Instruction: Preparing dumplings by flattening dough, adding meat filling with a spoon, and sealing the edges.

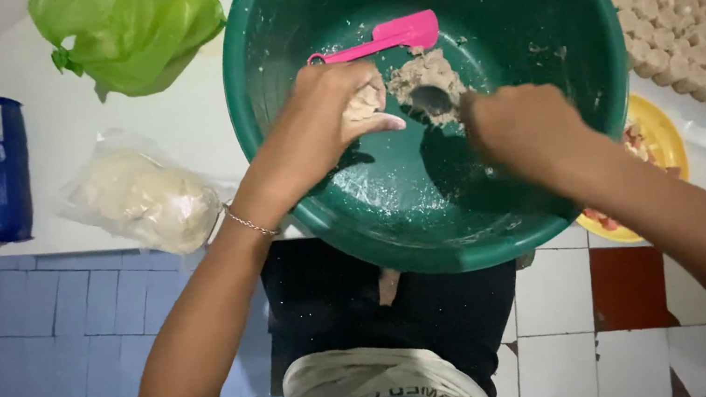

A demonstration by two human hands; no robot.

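Head view: left hand point(326, 118) cupped shut around dough lump point(363, 102), steadying it over green basin point(583, 68). Right hand point(515, 121) clamped on metal spoon point(432, 101), scooping paste heap point(428, 78). Pink spatula point(380, 38) parked against basin wall.

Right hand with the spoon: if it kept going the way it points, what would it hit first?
Probably the lump of filling at the spoon tip held by the right hand; depth is unclear.
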